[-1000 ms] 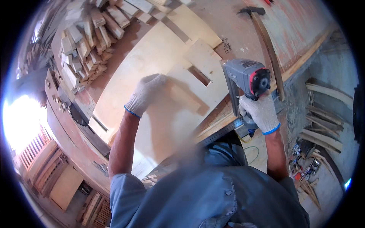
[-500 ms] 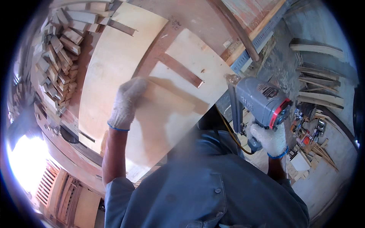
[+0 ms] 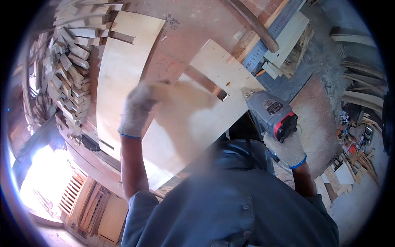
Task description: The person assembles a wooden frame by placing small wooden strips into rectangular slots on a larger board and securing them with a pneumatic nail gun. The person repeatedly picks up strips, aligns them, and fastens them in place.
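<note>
Right hand grips nail gun | left hand: cannot tell | wooden handle overlaps ruler | woodpile beside panel

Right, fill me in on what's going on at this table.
The gloved right hand grips a grey-and-red power tool, apparently a nailer, with its front end at the right corner of a notched pale board. The gloved left hand is at that board's left side; blur hides whether it grips anything. A second, curved board lies further left on the table, with short wood pieces piled to the left of it.
</note>
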Available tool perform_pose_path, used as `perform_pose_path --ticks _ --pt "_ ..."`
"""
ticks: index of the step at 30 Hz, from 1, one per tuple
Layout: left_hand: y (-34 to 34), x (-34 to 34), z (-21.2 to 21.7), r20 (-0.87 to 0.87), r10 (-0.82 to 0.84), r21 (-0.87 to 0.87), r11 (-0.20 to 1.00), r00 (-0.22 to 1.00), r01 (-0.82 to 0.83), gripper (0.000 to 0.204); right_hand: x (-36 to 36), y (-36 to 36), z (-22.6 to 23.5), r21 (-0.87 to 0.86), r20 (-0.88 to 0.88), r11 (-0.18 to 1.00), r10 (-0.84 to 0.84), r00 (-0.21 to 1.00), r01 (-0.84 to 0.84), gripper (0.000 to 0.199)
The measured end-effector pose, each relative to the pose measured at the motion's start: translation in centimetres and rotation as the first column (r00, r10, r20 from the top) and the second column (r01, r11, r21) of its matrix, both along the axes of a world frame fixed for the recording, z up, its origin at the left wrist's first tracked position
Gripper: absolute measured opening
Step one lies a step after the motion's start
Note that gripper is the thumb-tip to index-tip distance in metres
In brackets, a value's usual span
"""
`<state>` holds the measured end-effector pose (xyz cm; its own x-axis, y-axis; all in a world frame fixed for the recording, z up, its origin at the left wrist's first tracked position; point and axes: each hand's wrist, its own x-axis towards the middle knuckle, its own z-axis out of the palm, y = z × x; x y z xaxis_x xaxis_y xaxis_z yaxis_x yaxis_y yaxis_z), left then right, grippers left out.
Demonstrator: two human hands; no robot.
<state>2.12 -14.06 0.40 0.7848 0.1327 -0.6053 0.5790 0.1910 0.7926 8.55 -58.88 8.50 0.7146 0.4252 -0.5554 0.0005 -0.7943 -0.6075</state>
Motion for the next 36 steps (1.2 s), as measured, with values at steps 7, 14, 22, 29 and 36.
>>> perform_pose_path --ticks 7,14,22,29,36 --pt "4.8 5.6 0.4 0.129 0.124 0.012 0.992 0.984 -0.127 0.061 -0.2 -1.0 -0.7 0.102 -0.053 0.991 -0.079 0.995 0.085 0.060" --pt "-1.1 7.4 -1.7 -0.071 -0.157 -0.088 0.985 0.985 0.150 0.055 -1.5 -0.8 -0.8 0.065 -0.195 0.942 -0.311 0.930 0.328 0.039" --pt "-4.1 7.7 -2.3 -0.176 -0.244 -0.126 0.966 0.954 0.224 0.042 -3.0 -0.9 -0.7 0.049 -0.179 0.934 -0.341 0.923 0.355 0.029" --pt "-5.6 7.7 -1.2 -0.311 -0.121 -0.198 0.978 0.943 0.061 0.044 -4.3 -1.0 -1.6 0.071 -0.178 0.939 -0.321 0.930 0.338 0.025" --pt "-4.8 5.5 -3.0 -0.134 -0.102 -0.206 0.976 0.986 0.073 0.047 -4.0 -0.1 -0.8 -0.004 -0.345 0.855 -0.488 0.801 0.519 0.037"
